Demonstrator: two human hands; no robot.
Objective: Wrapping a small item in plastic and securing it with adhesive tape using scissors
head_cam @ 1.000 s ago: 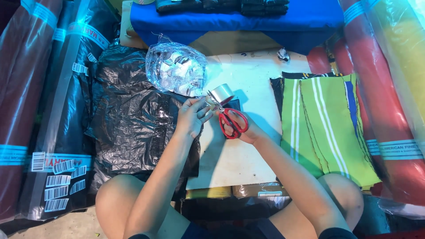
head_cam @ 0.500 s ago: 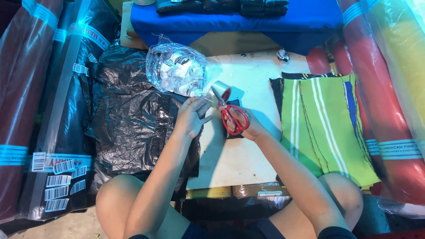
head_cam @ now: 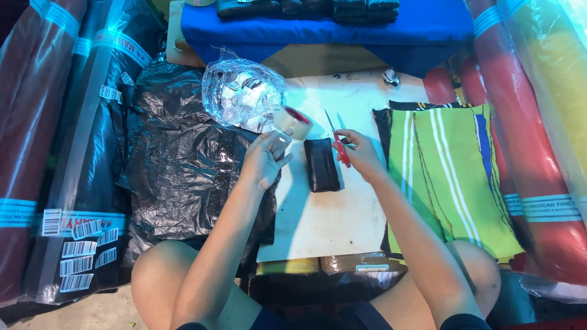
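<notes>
The black packet lies flat on the white table between both hands. Red-handled scissors are gripped by the right hand; a tape roll is pinched by the left hand's curled fingers.

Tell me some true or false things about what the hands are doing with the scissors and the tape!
1. The right hand holds red-handled scissors. True.
2. The left hand holds the scissors. False: it holds a roll of clear tape.
3. A small black wrapped packet lies on the white board between the hands. True.
4. The striped green cloth lies under the left hand. False: it lies beside the right arm.
5. A clear bag of small pieces sits behind the tape. True.
</notes>
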